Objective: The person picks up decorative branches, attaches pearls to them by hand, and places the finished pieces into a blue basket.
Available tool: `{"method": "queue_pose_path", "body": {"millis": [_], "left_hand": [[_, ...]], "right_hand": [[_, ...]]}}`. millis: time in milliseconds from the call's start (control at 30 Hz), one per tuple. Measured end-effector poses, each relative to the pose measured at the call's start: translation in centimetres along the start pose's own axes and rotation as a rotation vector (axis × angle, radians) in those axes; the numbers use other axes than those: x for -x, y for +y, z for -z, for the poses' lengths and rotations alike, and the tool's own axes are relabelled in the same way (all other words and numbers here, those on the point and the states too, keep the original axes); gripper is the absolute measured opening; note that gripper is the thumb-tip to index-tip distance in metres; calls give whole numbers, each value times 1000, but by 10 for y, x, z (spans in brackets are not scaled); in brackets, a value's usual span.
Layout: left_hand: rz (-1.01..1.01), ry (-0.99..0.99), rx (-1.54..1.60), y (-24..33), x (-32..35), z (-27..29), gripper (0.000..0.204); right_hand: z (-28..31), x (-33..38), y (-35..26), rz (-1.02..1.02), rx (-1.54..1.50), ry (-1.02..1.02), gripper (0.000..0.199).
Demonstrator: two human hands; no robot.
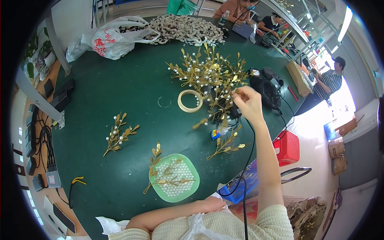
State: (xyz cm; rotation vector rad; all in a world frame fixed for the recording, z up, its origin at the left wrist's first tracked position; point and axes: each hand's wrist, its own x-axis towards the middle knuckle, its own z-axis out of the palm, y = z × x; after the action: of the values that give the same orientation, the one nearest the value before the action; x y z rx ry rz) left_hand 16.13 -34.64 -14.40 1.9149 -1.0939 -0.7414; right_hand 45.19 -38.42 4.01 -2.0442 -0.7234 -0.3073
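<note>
My right hand [249, 104] reaches over the table with thumb and fingers pinched on a gold leaf sprig at the right side of a pile of gold sprigs with white pearl beads [208, 70]. My left forearm lies along the near table edge, and its hand [214, 204] rests there with the fingers hidden. Just beyond it stands a light green dish [196, 178] of clear and white beads [173, 185], with a bare gold sprig [152, 172] lying across its left side. Another gold sprig [226, 147] lies to the right, and a beaded sprig [118, 136] lies to the left.
A roll of tape [181, 105] and a small blue bottle [215, 134] lie by the pile. Black cables [253, 140] run past my right arm. At the back are a white plastic bag [116, 40] and a grey heap [180, 30]. A red bin [288, 148] stands off the right edge.
</note>
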Motion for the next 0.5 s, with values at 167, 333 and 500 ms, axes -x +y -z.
{"method": "queue_pose_path", "body": {"millis": [167, 333, 500], "left_hand": [[-3, 14, 8, -1, -1, -2, 21], [1, 8, 22, -1, 1, 0, 20], [28, 6, 51, 2, 0, -1, 18]], "right_hand": [[40, -5, -21, 3, -131, 455, 9], [127, 34, -29, -71, -6, 851, 16], [214, 143, 29, -261, 320, 973, 13]]}}
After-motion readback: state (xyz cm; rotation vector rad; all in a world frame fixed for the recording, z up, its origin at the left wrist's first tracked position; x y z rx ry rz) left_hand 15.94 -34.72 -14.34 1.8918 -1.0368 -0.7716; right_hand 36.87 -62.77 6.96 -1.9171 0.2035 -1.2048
